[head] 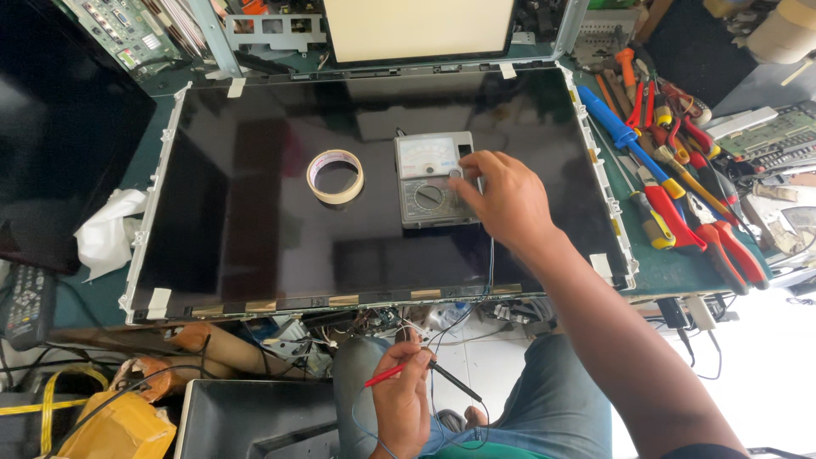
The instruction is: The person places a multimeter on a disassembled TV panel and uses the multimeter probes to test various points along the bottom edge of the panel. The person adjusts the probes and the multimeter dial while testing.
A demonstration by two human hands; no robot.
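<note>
A grey analog multimeter (430, 172) lies on a large black display panel (255, 221) that covers the bench. My right hand (501, 200) rests on the meter's right side, fingertips on its upper right corner near the dial. Down near my lap, my left hand (401, 399) grips a red test probe (382, 374) and a black test probe (457, 382) together, their thin leads running up to the meter. A roll of pale masking tape (335, 176) sits on the panel left of the meter.
Several screwdrivers and red-handled pliers (680, 195) lie along the right of the green bench. A crumpled white cloth (106, 234) and a remote control (25, 302) sit at the left. Circuit boards (127, 30) and a lit white panel (416, 25) stand behind. Cardboard tubes and cables clutter below.
</note>
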